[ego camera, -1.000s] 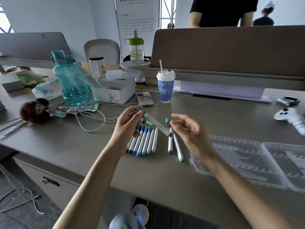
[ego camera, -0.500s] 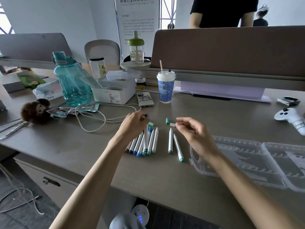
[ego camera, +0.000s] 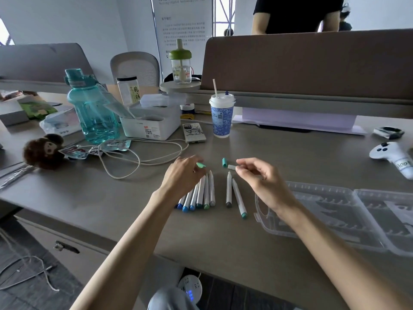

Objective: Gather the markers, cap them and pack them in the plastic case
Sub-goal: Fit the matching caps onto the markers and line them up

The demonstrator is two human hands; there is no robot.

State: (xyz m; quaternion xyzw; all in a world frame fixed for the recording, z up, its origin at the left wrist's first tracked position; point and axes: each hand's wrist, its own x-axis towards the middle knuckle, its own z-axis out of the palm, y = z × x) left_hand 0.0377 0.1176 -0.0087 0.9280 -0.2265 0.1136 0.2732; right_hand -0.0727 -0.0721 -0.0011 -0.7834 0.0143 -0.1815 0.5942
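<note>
Markers [ego camera: 202, 193] lined up, case [ego camera: 335, 211] empty (teal cap [ego camera: 224, 162] loose); right hand [ego camera: 262, 179] pinches white cap [ego camera: 231, 167], left hand [ego camera: 182, 176] grip unclear.

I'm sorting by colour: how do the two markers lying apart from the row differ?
The grey-ended marker lies nearly straight front to back; the teal-ended marker slants, its coloured end nearer the plastic case. The teal-ended marker reaches closer to the desk edge than the grey-ended marker. Both have white barrels and lie flat.
</note>
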